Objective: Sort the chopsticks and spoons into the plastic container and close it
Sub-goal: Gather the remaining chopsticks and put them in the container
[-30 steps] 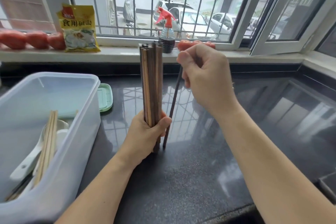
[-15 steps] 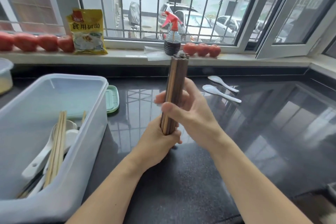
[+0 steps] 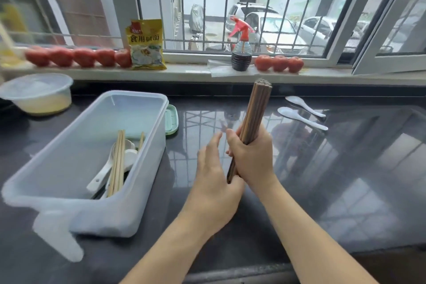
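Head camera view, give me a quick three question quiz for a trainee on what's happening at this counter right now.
1. True or false: the right hand grips the dark chopstick bundle.
2. Which is already inside the plastic container? A) light chopsticks and a white spoon B) tomatoes C) a spray bottle
3. How many white spoons lie on the counter?

Key: 1 true; 2 A; 3 two. The left hand is open beside the bundle.

Right hand (image 3: 252, 159) grips upright dark chopsticks (image 3: 255, 110); left hand (image 3: 214, 177), fingers straight, just beside; container (image 3: 147, 168) left of it.
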A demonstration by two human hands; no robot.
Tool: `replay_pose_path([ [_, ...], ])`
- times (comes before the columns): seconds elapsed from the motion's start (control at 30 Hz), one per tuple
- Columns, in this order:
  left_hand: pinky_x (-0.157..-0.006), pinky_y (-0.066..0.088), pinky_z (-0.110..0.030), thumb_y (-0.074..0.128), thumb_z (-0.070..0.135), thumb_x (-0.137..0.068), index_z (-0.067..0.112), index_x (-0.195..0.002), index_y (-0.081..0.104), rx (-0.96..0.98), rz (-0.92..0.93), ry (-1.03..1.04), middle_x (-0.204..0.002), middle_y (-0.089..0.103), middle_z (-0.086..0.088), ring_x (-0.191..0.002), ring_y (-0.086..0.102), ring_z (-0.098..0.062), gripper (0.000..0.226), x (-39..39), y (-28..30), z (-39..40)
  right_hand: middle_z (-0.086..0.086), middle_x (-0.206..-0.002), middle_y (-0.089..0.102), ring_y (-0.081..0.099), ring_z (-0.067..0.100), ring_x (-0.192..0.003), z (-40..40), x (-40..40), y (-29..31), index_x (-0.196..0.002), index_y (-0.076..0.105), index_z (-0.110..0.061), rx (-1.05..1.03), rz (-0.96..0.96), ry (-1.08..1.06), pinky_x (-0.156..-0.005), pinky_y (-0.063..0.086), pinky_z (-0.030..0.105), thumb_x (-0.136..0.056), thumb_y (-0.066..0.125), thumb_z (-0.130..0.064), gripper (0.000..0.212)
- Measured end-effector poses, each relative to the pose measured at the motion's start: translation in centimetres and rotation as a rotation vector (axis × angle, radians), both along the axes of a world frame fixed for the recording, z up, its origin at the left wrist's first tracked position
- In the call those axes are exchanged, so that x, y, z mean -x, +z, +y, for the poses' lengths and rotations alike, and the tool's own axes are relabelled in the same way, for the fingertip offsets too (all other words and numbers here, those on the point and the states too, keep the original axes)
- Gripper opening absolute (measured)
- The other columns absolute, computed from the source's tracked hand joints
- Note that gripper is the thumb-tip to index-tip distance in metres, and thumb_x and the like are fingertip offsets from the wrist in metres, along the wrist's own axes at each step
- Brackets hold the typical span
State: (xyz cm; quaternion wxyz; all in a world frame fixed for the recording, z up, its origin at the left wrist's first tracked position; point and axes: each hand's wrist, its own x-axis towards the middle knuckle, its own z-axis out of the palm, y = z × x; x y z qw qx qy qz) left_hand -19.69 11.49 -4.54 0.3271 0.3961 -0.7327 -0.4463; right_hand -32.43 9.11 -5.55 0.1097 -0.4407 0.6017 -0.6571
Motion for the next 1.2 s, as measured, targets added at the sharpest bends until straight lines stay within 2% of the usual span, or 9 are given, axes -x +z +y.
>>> replay_pose_path([
  [0.13,-0.099,0.030,-0.002,0.063,0.007,-0.091,0.030,-0.131,0.061,0.406,0.031,0.235,-0.128,0.057,0.017,-0.120,0.049,0.007,0.046,-6.7,4.8,0.6,0.026,-0.067,0.053,0.055,0.045,-0.060,0.0,-0.8,-1.7,-0.079,0.047,0.001,-0.060,0.015,-0.021,-0.055,0.050,0.051,-0.089,0.069,-0.006,0.024],
  [0.23,-0.102,0.043,-0.037,0.058,0.021,-0.093,0.023,-0.117,0.073,0.730,-0.403,0.541,-0.118,0.068,-0.004,-0.113,0.058,-0.025,0.029,-13.3,7.9,-2.1,0.029,-0.070,0.053,0.055,0.046,-0.064,0.4,-0.8,-2.5,-0.079,0.047,0.001,-0.128,0.014,-0.017,-0.058,0.052,0.053,-0.088,0.068,-0.006,0.023],
  [0.37,-0.102,0.043,-0.043,0.057,0.036,-0.099,0.026,-0.147,0.052,0.110,-0.793,0.682,-0.146,0.054,-0.012,-0.129,0.052,-0.035,0.049,-20.0,10.5,-6.7,0.029,-0.073,0.056,0.058,0.044,-0.065,0.4,-1.0,-2.0,-0.082,0.047,0.004,-0.151,0.006,-0.022,-0.055,0.050,0.041,-0.089,0.066,-0.005,0.022],
  [0.47,-0.093,0.048,-0.038,0.054,0.029,-0.103,0.020,-0.122,0.068,-0.137,-0.711,0.553,-0.128,0.066,-0.007,-0.110,0.063,-0.029,0.025,-21.5,10.0,-7.4,0.030,-0.076,0.056,0.059,0.046,-0.066,0.6,-1.4,-1.8,-0.084,0.048,0.003,-0.182,0.003,-0.031,-0.056,0.052,0.042,-0.089,0.065,-0.005,0.020],
  [0.7,-0.072,0.060,-0.042,0.055,0.012,-0.095,0.010,-0.087,0.066,-0.153,-0.767,0.414,-0.085,0.069,-0.015,-0.074,0.070,-0.030,0.013,-19.8,9.2,-4.6,0.016,-0.068,0.051,0.056,0.026,-0.055,-0.3,-3.0,4.4,-0.086,0.046,0.007,-0.199,-0.047,0.125,-0.055,0.054,0.041,-0.086,0.060,0.000,0.016],
  [0.87,-0.086,0.059,-0.041,0.053,0.045,-0.101,0.019,-0.129,0.060,-0.035,-0.865,0.360,-0.119,0.068,-0.001,-0.095,0.069,-0.015,0.039,-18.4,10.6,-3.0,0.005,-0.063,0.050,0.052,0.018,-0.054,0.5,-4.9,12.0,-0.088,0.056,-0.008,-0.179,-0.236,0.371,-0.062,0.057,0.033,-0.088,0.066,0.000,0.013],
  [0.93,-0.096,0.049,-0.034,0.057,0.050,-0.099,0.025,-0.149,0.045,0.221,-0.638,0.427,-0.140,0.057,0.005,-0.117,0.059,-0.013,0.058,-17.5,12.1,-3.4,0.003,-0.063,0.051,0.054,0.016,-0.056,0.8,-6.8,14.2,-0.094,0.058,-0.009,-0.187,-0.322,0.521,-0.064,0.057,0.032,-0.090,0.068,-0.002,0.013],
  [1.07,-0.099,0.056,-0.045,0.073,0.021,-0.088,0.031,-0.152,0.038,-0.194,0.291,-0.118,-0.141,0.060,-0.007,-0.121,0.065,-0.021,0.074,-14.9,13.4,-4.1,0.010,-0.076,0.063,0.067,0.024,-0.070,-0.4,-12.4,17.0,-0.095,0.066,-0.003,-0.207,-0.441,0.733,-0.076,0.062,0.048,-0.089,0.069,-0.008,0.009],
  [1.2,-0.067,0.060,-0.038,0.061,0.006,-0.091,0.023,-0.122,0.053,-0.047,0.309,0.068,-0.099,0.068,-0.023,-0.076,0.071,-0.023,0.036,-13.1,12.5,-4.6,0.011,-0.076,0.068,0.070,0.028,-0.066,-2.9,-16.3,17.3,-0.100,0.063,-0.012,-0.350,-0.396,0.651,-0.061,0.057,0.044,-0.089,0.071,-0.024,0.018],
])
